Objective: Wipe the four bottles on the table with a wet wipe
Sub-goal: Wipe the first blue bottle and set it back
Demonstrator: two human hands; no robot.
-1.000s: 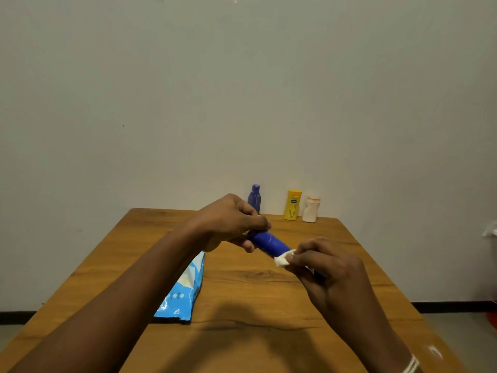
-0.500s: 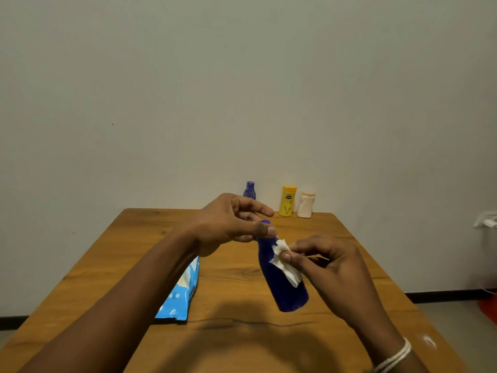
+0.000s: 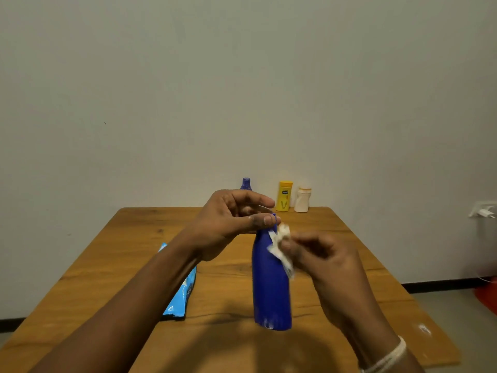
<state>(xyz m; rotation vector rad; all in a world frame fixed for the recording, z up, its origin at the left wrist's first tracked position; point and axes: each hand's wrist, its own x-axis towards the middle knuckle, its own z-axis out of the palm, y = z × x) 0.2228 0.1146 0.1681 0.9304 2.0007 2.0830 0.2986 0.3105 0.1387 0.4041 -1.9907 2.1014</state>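
A tall blue bottle (image 3: 271,286) hangs upright above the wooden table (image 3: 113,275). My left hand (image 3: 228,222) pinches its top between thumb and fingers. My right hand (image 3: 320,254) presses a crumpled white wet wipe (image 3: 281,246) against the bottle's upper right side. Three more bottles stand at the table's far edge by the wall: a small purple bottle (image 3: 246,183), mostly hidden behind my left hand, a yellow bottle (image 3: 284,196) and a white bottle (image 3: 303,199).
A blue wet wipe pack (image 3: 180,294) lies on the table under my left forearm. A white plug and socket (image 3: 484,211) sit on the right wall. Something red (image 3: 488,294) lies on the floor at the right.
The blue bottle has swung from lying sideways between my hands to upright, held by its top. The wipe has moved from its end to its upper side.
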